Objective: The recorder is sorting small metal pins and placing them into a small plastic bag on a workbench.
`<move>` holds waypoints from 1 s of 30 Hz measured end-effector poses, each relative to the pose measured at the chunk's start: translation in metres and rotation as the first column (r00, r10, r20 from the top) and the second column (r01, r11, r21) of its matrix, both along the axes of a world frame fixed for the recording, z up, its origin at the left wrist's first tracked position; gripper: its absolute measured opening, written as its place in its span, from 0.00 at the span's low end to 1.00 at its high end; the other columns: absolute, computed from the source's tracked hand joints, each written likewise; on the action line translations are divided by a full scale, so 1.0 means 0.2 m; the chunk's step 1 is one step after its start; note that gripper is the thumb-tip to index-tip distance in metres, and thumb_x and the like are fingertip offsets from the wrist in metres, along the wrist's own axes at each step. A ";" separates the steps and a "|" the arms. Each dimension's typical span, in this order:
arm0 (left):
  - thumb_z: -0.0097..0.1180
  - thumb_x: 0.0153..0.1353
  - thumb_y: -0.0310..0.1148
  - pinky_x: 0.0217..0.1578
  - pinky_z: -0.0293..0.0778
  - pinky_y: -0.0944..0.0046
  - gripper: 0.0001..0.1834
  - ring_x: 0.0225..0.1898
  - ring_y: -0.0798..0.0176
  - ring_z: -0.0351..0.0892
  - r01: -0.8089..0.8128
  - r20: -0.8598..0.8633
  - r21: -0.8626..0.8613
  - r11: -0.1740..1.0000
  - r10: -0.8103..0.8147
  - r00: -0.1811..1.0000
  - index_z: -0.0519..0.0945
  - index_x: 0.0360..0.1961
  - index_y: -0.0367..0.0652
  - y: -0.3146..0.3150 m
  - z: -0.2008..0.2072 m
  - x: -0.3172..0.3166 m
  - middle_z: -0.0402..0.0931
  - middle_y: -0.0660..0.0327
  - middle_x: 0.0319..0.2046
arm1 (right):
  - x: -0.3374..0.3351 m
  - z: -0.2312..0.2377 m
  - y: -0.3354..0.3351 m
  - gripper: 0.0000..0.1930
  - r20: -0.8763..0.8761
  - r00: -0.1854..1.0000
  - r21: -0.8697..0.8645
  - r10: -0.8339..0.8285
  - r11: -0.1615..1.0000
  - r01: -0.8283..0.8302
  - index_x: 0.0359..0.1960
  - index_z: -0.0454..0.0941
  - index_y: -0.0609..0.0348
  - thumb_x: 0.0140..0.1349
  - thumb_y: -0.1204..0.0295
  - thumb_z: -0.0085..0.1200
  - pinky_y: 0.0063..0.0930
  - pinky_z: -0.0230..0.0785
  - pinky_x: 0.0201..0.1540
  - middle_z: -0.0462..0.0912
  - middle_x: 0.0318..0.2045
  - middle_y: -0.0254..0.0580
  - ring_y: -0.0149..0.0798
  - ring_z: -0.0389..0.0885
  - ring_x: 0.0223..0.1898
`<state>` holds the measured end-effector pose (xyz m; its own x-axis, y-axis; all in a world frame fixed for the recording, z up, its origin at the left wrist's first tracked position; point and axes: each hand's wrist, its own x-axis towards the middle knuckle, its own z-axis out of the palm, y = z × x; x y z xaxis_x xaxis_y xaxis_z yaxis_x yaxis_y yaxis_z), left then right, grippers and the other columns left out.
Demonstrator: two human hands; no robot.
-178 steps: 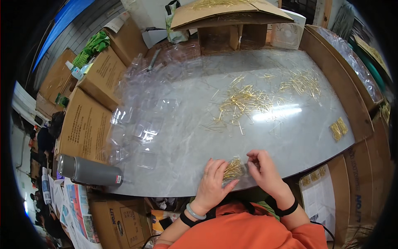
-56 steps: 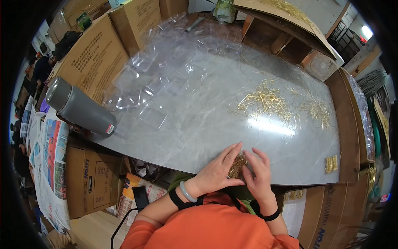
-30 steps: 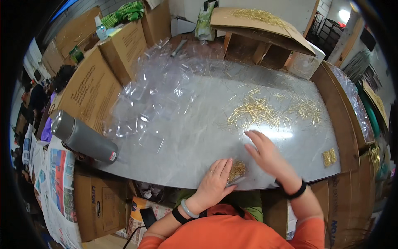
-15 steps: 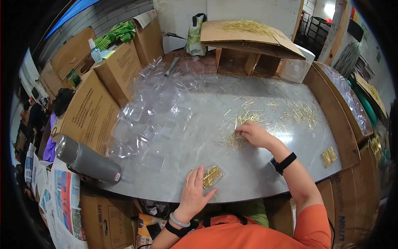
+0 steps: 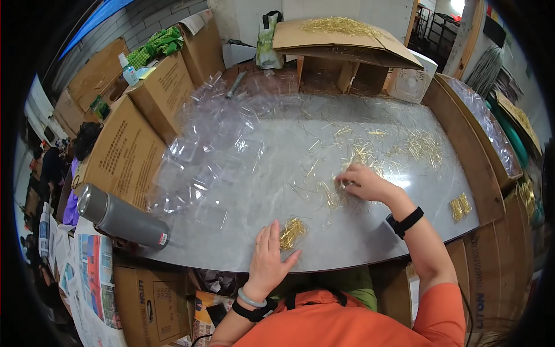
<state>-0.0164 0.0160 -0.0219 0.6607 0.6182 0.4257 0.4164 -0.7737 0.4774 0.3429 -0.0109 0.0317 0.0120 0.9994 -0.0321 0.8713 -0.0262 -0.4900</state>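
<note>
My left hand [image 5: 269, 260] lies on the grey tabletop near its front edge, fingers stretched out. Beside its fingertips and thumb is a small clear plastic box [image 5: 293, 233] filled with thin gold-coloured metal pins. Farther right, my right hand [image 5: 366, 183] reaches over loose gold pins [image 5: 329, 198] with its fingers curled and pinched together on some of them; the fingertips are partly hidden. More gold pins [image 5: 425, 148] lie scattered to the far right. A packed bundle of gold pins [image 5: 461, 206] rests by the right edge.
Many clear plastic boxes [image 5: 211, 144] are heaped on the left side. A grey flask [image 5: 124, 217] lies tilted at the left front. Cardboard boxes [image 5: 124, 156] wall the left. At the back, a cardboard shelf [image 5: 341, 43] bears gold pins, next to a white fan [image 5: 409, 85].
My right hand has shifted slightly right, and the loose pins by it are spread differently. My left hand stays beside the filled box. The whole view has tilted a little.
</note>
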 end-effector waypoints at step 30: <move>0.73 0.57 0.38 0.69 0.61 0.44 0.51 0.68 0.36 0.64 0.022 -0.032 -0.152 0.988 -0.027 0.999 0.57 0.76 0.34 0.06 0.07 -0.05 0.66 0.39 0.66 | -0.29 -0.07 -0.52 0.35 0.283 0.953 0.116 -0.110 0.990 0.080 0.69 0.69 0.59 0.63 0.58 0.65 0.54 0.61 0.72 0.64 0.72 0.61 0.68 0.62 0.72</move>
<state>-0.0268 0.0272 -0.0074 0.6887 0.6576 0.3054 0.4163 -0.7035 0.5761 0.2854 -0.1157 0.0180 0.1005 0.9909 0.0891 0.9717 -0.0785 -0.2227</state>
